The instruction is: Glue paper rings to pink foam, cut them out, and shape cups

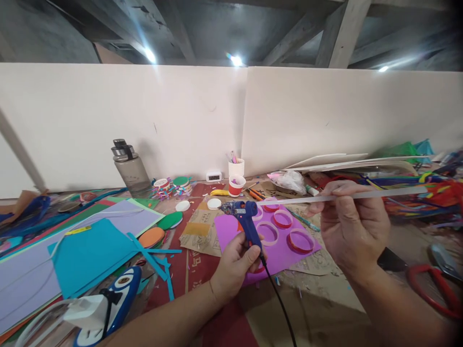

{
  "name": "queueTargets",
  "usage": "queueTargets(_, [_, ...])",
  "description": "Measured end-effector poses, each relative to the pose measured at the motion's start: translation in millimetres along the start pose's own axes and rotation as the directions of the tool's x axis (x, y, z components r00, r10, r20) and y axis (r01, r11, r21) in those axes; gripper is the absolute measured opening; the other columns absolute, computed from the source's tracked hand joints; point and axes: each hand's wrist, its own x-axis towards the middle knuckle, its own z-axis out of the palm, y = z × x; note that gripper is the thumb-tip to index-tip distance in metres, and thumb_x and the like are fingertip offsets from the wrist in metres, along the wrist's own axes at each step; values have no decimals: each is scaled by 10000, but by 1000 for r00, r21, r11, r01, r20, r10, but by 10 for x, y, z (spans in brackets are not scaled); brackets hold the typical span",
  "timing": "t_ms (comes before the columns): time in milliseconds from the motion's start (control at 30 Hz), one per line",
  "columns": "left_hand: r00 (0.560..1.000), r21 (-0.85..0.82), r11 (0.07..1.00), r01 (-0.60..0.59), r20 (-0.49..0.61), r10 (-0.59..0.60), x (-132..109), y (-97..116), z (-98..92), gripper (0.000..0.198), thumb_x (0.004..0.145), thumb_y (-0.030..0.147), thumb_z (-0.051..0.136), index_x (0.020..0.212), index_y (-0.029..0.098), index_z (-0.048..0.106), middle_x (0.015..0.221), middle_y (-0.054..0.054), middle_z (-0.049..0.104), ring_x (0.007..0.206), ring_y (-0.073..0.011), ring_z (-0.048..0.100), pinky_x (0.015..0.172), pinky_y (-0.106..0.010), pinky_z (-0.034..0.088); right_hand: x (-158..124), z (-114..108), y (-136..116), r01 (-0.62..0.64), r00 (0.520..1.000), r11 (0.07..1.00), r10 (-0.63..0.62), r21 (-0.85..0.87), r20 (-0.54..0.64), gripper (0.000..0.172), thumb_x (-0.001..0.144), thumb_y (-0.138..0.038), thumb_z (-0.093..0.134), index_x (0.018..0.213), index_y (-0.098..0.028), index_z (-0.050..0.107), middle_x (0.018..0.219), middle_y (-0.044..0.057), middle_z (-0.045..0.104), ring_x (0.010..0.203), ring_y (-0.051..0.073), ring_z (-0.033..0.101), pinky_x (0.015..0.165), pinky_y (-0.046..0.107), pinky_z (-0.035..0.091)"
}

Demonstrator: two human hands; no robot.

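Note:
My left hand (pixel 235 265) is wrapped round the handle of a blue hot glue gun (pixel 249 229), its nozzle toward the left and its black cord hanging down. A long translucent glue stick (pixel 383 193) is pinched in the fingers of my right hand (pixel 352 226). The stick's left end meets the back of the glue gun; how far it sits inside is hidden. Under the glue gun lies a purple sheet (pixel 231 231) with several pink and red rings (pixel 301 241) on it.
Left are turquoise sheets (pixel 94 255), a blue-and-white power strip (pixel 126 289) and a water bottle (pixel 132 168). Behind stand a red-and-white paper cup (pixel 236 186) and a small digital clock (pixel 213 177). Red-handled scissors (pixel 430 291) and colourful pipe cleaners (pixel 444 193) lie right.

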Motion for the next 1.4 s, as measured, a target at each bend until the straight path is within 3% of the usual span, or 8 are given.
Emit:
queueTargets(500, [1000, -11, 1000, 3, -10, -3, 6, 6, 2, 455, 731, 480, 681, 969, 128, 519, 704, -13, 599, 474, -38, 384, 466, -211, 260, -53, -12, 36, 33, 996, 999, -33, -1, 79, 80, 856, -206, 544, 901, -229, 605, 885, 30, 527, 640, 140, 598, 530, 322, 520])
queueTargets(733, [1000, -16, 1000, -6, -24, 5, 15, -1, -12, 465, 731, 482, 681, 986, 124, 528, 709, -18, 599, 465, -36, 392, 459, -213, 252, -119, -82, 114, 101, 994, 979, -93, -177, 57, 59, 825, -299, 598, 856, -250, 610, 842, 65, 566, 746, 206, 597, 570, 377, 532])
queueTargets(1133, [994, 171, 985, -28, -95, 44, 38, -9, -12, 405, 777, 457, 621, 994, 127, 534, 672, 31, 502, 486, -49, 328, 482, -218, 270, -63, -5, 122, -131, 991, 986, 128, -105, -36, 76, 818, -262, 622, 800, -222, 561, 837, 4, 594, 580, 122, 578, 575, 335, 525])
queueTargets(1400, [985, 392, 918, -62, -127, 121, 22, 11, -16, 388, 780, 452, 605, 1016, 144, 608, 703, -18, 572, 661, -142, 489, 602, -249, 390, -134, -11, 228, -249, 969, 960, 246, -131, -39, 161, 794, -315, 652, 765, -199, 544, 758, -16, 600, 546, 111, 592, 533, 279, 484])
